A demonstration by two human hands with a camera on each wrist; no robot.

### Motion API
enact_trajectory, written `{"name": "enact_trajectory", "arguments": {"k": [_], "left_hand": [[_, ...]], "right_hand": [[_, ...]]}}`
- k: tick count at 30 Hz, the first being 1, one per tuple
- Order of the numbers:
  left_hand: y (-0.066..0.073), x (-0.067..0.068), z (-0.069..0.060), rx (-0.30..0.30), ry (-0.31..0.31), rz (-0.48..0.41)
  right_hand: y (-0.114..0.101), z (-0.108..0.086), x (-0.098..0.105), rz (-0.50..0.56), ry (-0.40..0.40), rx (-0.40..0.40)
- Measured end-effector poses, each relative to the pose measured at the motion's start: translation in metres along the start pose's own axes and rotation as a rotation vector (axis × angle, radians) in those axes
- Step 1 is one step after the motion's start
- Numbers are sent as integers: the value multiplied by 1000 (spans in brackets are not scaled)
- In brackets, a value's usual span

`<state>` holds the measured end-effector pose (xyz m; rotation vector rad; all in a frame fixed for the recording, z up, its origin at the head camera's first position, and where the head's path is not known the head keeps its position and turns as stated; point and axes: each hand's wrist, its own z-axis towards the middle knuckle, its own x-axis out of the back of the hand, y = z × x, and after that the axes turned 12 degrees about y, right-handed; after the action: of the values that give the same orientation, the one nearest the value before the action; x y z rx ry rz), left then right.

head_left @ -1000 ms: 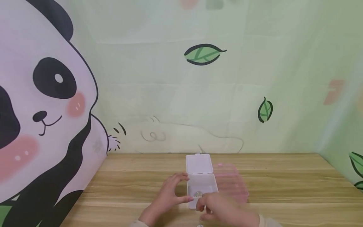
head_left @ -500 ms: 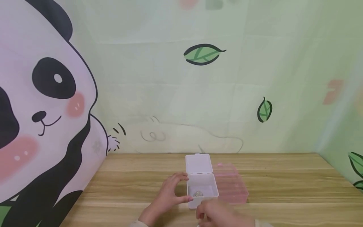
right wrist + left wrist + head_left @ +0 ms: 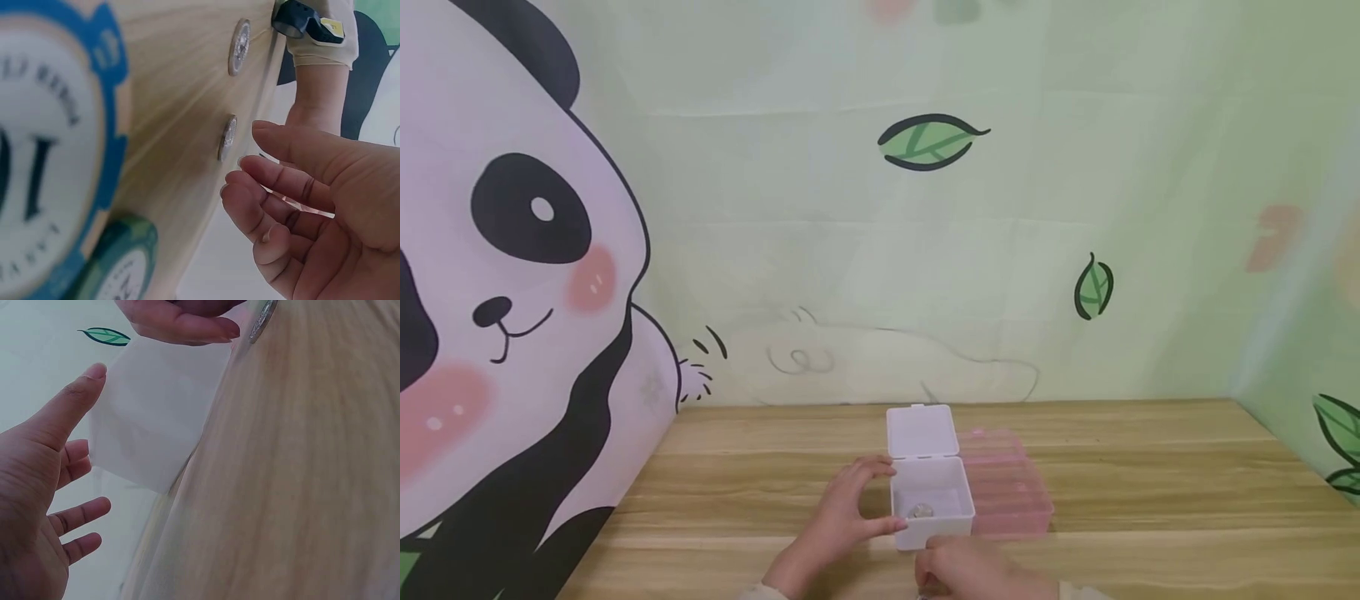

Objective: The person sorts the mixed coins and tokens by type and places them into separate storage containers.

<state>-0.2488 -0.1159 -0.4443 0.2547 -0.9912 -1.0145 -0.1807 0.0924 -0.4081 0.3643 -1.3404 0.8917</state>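
Observation:
In the head view a white box [image 3: 933, 529] stands with its lid [image 3: 922, 432] raised and a silvery coin-like disc [image 3: 921, 510] inside. My left hand [image 3: 838, 512] grips its left side, thumb at the front corner, fingertips at the back. My right hand [image 3: 977, 571] is low in front of the box. In the right wrist view the fingers of that hand [image 3: 319, 206] are loosely curled with nothing held, close to a silvery disc [image 3: 229, 137] on the table. A second disc [image 3: 239, 47] lies beyond it.
A translucent pink box [image 3: 1015, 492] stands right of the white one on the wooden table [image 3: 1150, 500]. Large in the right wrist view are a blue and white chip [image 3: 50, 156] and a green chip [image 3: 128, 269]. A printed cloth [image 3: 820, 208] hangs behind the table.
My right hand has drawn back from the white box's front edge toward the bottom of the head view. The left hand keeps its place on the box. The head view has shifted slightly.

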Motion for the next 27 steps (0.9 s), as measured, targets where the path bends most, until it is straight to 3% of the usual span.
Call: {"name": "enact_trajectory", "arguments": {"k": [8,14,27], "left_hand": [[1,1,-3,19,-5,-6],[3,2,-1,23,-9,-15],[8,4,0,29,-7,-31]], "right_hand": [[-3,1,-6,15,7,-5],[-3,0,-9,-66,36,33],[-3,3,-10,-71,-18,-30]]}}
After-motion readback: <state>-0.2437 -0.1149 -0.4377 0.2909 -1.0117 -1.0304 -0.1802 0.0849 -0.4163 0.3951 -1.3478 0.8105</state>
